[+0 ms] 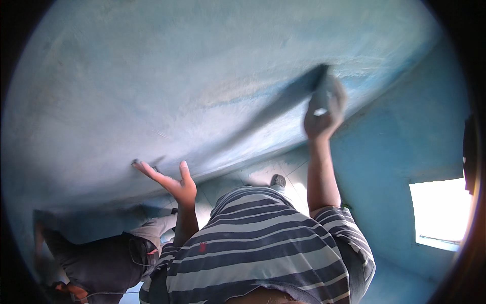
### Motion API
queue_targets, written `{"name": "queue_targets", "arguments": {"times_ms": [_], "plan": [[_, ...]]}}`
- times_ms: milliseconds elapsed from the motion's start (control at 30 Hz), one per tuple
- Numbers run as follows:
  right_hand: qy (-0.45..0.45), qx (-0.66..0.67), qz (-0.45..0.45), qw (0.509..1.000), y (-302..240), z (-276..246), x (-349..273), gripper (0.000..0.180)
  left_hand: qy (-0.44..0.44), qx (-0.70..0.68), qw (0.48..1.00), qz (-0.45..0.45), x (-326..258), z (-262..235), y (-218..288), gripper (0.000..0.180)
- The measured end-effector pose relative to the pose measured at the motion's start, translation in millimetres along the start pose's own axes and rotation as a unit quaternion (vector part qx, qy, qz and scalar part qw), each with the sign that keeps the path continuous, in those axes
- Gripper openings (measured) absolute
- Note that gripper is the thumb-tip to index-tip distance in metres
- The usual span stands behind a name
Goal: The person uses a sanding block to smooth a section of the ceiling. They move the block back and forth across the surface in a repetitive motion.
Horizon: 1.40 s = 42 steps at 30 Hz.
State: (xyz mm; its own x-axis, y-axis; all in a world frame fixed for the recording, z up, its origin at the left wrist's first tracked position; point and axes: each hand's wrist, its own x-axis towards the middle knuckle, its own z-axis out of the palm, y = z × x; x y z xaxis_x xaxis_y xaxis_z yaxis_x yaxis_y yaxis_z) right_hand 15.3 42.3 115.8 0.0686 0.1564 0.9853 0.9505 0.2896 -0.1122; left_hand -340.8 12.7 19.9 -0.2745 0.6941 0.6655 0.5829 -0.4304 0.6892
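Note:
My right hand is raised to the pale, whitish-blue wall near its corner. The fingers and thumb curve around a flat grey piece, held against or close to the wall's surface. Motion smears both the hand and the piece, so its exact kind is unclear. A long dark shadow runs from it down the wall to the left. Lower and to the left, my left hand is open with nothing in it. Its thumb points up and its fingers stretch toward the wall; whether the fingertips touch is hard to tell.
At the lower left another person in a dark top and light trousers stands by the same wall, an arm lifted to it. A bluer side wall meets it on the right, with a bright window opening. Pale floor tiles lie below.

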Motion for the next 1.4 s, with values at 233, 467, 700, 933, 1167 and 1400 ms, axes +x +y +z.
{"name": "queue_targets", "arguments": {"times_ms": [233, 467, 700, 933, 1167, 1400], "plan": [[0.024, 0.057, 0.126, 0.990, -18.1, -1.8, -7.0, 0.016, -0.035, -0.072, 0.997, -0.023, -22.0, -7.2, 9.2, 0.106], [0.003, 0.035, 0.025, 0.999, -16.0, -21.0, -3.0, 0.024, -0.060, -0.005, 0.998, 0.025, -38.4, -11.0, 18.8, 0.111], [-0.059, 0.099, -0.039, 0.993, -39.0, -24.1, -10.2, 0.017, -0.077, -0.016, 0.997, 0.028, -41.3, -7.2, 18.5, 0.111], [0.004, 0.047, 0.081, 0.996, -30.2, -23.5, -10.4, 0.023, -0.076, -0.049, 0.996, 0.021, -45.6, -3.0, 19.5, 0.109], [0.054, -0.015, 0.123, 0.991, -1.7, -23.0, -5.6, 0.024, -0.078, -0.014, 0.996, 0.031, -42.3, -2.7, 26.4, 0.108], [0.020, 0.038, -0.018, 0.999, 3.1, -31.5, 2.7, 0.027, -0.065, -0.001, 0.998, 0.009, -42.2, 1.6, 41.8, 0.100]]}}
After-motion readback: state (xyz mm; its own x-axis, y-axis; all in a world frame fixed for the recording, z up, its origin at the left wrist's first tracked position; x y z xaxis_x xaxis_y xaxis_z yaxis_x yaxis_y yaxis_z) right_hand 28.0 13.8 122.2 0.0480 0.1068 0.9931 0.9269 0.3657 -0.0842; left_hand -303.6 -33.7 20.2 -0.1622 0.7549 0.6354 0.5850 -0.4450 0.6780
